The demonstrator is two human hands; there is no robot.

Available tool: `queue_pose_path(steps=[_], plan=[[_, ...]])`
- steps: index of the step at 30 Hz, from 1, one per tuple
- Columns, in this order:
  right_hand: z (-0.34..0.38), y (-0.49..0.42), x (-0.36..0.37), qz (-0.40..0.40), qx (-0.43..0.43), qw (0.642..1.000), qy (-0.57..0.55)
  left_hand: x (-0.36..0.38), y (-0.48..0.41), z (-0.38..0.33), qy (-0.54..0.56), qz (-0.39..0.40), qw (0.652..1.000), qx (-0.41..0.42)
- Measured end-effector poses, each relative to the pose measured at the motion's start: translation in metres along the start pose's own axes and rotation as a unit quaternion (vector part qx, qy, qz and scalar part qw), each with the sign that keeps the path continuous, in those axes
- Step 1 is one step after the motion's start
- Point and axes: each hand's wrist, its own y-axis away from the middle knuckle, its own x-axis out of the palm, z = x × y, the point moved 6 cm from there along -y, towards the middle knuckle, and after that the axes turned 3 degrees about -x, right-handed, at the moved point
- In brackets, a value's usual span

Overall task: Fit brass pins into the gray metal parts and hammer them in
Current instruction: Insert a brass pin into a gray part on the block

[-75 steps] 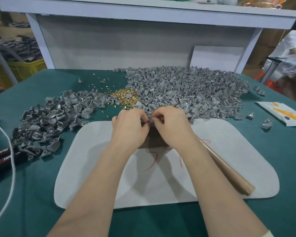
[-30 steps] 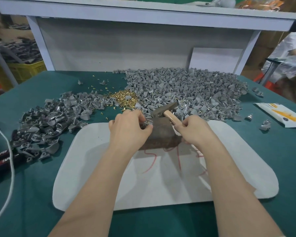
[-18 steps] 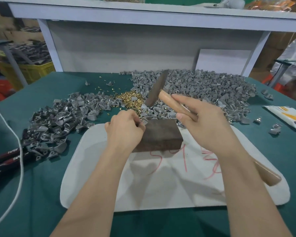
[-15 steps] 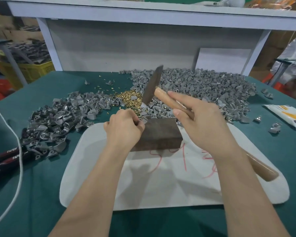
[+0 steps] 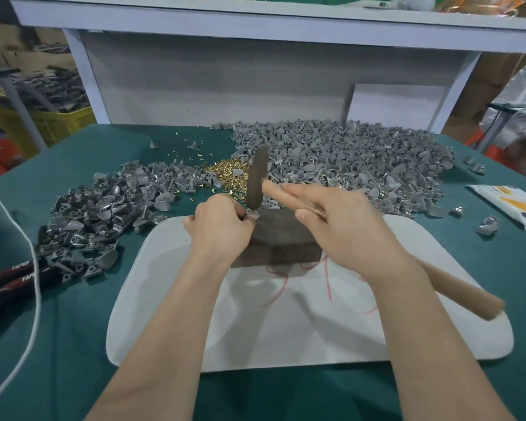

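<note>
While the left hand (image 5: 217, 226) pinched a small gray metal part (image 5: 253, 214) on the far left corner of the dark block (image 5: 283, 238), the right hand (image 5: 340, 229) was closed around the wooden handle of the hammer (image 5: 256, 180), whose head stood just above that part. The block lay on a white mat (image 5: 316, 329). Brass pins (image 5: 228, 174) lay beyond the hands, between two heaps of gray parts (image 5: 346, 159).

"TAPE…" on black tool handles (image 5: 11, 276)
</note>
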Motion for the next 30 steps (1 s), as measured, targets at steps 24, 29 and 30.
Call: queue_pose_path(steps=[24, 29, 30], plan=[[-0.005, -0.014, 0.035, -0.036, 0.083, 0.996, -0.005, 0.005, 0.017, -0.024, 0.025, 0.102, 0.989, 0.106], [0.001, -0.016, 0.04, -0.044, 0.078, 0.996, 0.026, 0.006, 0.015, -0.024, 0.022, 0.101, 0.989, 0.105], [0.001, -0.016, 0.04, -0.045, 0.078, 0.995, 0.031, 0.006, 0.015, -0.024, 0.021, 0.099, 0.989, 0.104]])
